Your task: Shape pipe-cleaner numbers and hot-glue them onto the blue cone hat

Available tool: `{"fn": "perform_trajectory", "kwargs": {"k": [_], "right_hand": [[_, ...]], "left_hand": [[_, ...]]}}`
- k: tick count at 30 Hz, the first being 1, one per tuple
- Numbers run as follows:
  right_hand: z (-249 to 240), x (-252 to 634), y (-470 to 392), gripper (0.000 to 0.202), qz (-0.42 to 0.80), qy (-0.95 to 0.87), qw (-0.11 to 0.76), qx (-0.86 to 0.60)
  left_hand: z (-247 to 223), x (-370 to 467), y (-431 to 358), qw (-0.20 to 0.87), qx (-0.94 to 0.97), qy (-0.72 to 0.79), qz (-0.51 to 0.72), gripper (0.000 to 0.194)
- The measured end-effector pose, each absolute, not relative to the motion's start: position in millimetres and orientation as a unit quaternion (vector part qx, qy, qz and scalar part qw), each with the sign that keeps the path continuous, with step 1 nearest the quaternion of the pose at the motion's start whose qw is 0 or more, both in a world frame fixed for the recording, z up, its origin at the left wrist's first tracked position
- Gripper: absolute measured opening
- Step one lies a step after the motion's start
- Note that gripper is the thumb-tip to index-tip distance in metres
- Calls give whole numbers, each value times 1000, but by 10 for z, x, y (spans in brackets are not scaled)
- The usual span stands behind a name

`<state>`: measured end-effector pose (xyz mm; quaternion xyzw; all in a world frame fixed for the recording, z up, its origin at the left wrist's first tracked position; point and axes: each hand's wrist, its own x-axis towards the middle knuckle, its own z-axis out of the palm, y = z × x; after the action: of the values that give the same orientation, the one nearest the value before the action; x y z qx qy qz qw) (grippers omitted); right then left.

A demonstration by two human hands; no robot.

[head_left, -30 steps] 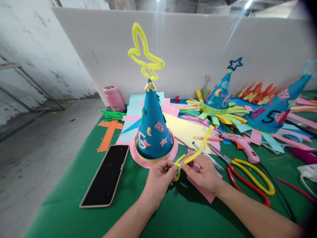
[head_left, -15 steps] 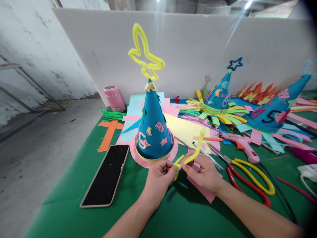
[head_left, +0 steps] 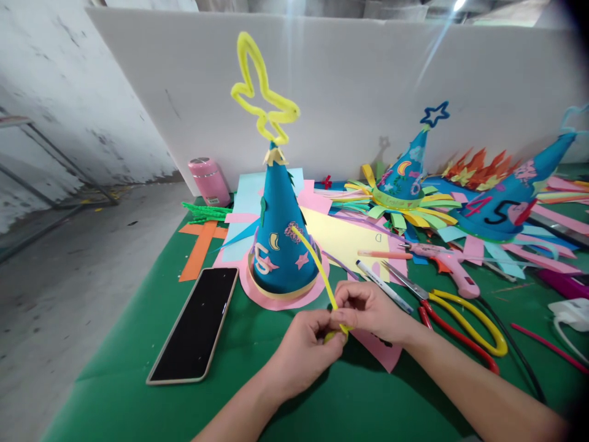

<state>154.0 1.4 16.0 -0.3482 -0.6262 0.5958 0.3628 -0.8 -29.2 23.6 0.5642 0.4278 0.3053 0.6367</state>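
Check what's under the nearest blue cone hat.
Pink paper sticks out around the base of the blue cone hat. Anything under its middle is covered, can't tell.

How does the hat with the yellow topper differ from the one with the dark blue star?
The yellow-topped hat looks bigger from here than the star-topped hat. The yellow-topped hat has a smooth pink brim; the star-topped hat's spreads in yellow and green strips. Both are blue cones.
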Motion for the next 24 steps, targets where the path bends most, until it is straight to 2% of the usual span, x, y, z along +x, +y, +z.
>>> {"fn": "perform_trajectory", "kwargs": {"k": [4,13,19,24], "right_hand": [[140,1559,28,22,678,-550,318,-369],[192,1576,16,24,713,-506,326,-360],[192,1584,-4,25,684,-542,373,-316],[174,1575,-5,24,626,-573,434,-302]], "left_hand": [[269,-8,-307,636,575,424,290,20],[240,-56,-348,729,488,352,326,17],[233,-14,-371,784,407,306,355,14],[223,1,-365,787,395,304,363,13]]}}
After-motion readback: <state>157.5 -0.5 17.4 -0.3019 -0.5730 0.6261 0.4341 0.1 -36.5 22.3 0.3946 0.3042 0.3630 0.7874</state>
